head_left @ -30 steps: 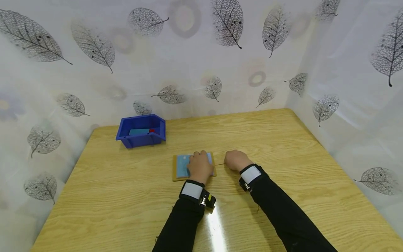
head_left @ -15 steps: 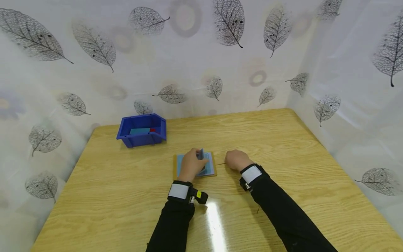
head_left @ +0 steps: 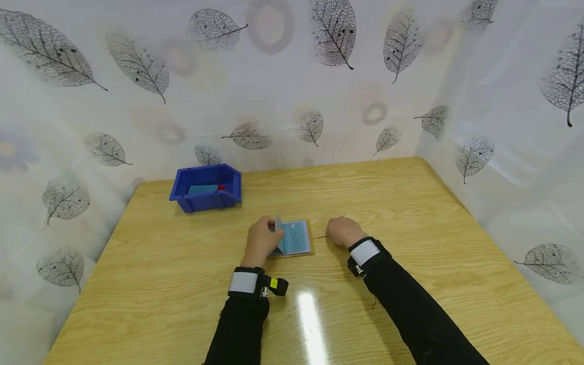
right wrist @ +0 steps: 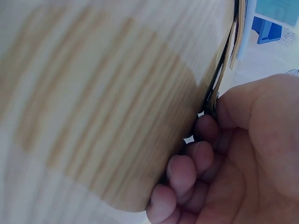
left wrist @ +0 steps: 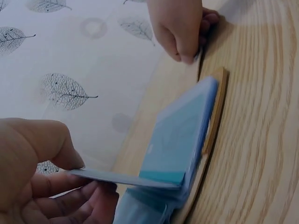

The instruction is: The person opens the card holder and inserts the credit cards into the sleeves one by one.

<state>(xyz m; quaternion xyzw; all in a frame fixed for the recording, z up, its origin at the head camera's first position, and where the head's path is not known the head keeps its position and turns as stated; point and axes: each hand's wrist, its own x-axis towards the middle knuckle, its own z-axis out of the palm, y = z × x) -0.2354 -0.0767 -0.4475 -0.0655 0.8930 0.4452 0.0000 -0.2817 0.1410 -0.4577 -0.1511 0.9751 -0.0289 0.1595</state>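
A card holder [head_left: 312, 238] with a tan cover and clear sleeves lies open on the table. Light blue cards [left wrist: 173, 135] show through its sleeves. My left hand [head_left: 261, 239] pinches one sleeve page [left wrist: 126, 178] between thumb and fingers, and the page stands up from the stack. To the right, my right hand [head_left: 343, 232] has its fingers curled at the table and pinches the end of a thin brown strap [head_left: 321, 236], which runs toward the holder's right edge. Part of the holder's left side is hidden behind my left hand.
A blue plastic bin [head_left: 207, 203] stands at the back left of the wooden table [head_left: 388, 197], with a teal block [head_left: 203, 189] and a small red thing [head_left: 221, 187] inside. A leaf-patterned curtain [head_left: 274, 101] hangs behind the table and along its sides.
My left hand has moved left from over the holder, lifting a sleeve page and swinging it leftward, so the blue card beneath shows. My right hand stays in place with the strap.
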